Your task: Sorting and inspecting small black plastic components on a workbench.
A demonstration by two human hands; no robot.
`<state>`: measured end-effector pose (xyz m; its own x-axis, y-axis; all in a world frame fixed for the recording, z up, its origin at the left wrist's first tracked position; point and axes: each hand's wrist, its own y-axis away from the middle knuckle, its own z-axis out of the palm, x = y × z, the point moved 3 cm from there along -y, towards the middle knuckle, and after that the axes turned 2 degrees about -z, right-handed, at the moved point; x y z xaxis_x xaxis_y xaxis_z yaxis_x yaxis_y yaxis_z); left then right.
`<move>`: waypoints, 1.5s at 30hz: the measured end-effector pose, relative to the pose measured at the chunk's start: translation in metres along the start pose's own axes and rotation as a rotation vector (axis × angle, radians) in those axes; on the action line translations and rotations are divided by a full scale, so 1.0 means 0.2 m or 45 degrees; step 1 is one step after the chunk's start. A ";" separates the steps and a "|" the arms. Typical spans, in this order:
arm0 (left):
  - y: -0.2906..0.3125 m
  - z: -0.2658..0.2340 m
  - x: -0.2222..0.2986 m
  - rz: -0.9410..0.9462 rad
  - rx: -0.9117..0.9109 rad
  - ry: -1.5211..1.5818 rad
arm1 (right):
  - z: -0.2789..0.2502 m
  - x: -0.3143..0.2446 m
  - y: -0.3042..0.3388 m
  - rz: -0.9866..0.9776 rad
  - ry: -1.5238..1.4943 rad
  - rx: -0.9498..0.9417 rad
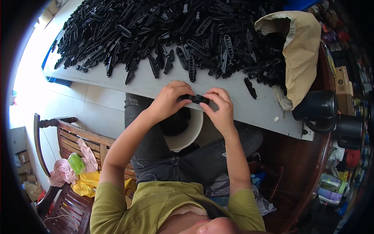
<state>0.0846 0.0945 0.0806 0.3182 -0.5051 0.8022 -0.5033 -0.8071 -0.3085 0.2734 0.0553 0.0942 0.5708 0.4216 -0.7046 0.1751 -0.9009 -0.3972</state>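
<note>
Left fingers (181,91) and right fingers (220,98) pinch black part (200,98) at table edge (253,119)

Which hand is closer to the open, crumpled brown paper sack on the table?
Right. The right hand is left of the sack; the left hand is farther left, gripping the other end of the small black plastic piece.
</note>
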 end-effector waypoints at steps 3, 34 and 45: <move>0.00 0.00 -0.03 -0.023 -0.012 0.032 | -0.04 0.03 0.03 0.037 0.100 0.022; 0.17 -0.11 0.07 0.149 -0.258 -0.072 | -0.52 0.45 -0.03 0.038 0.747 0.520; -0.07 0.19 0.23 0.249 -0.026 -0.236 | -0.33 0.41 0.02 0.159 0.593 0.395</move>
<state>0.1365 0.0701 0.1029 0.3541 -0.6996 0.6207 -0.5851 -0.6835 -0.4365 0.3736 0.0794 0.0738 0.8776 0.1602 -0.4518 -0.1202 -0.8389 -0.5309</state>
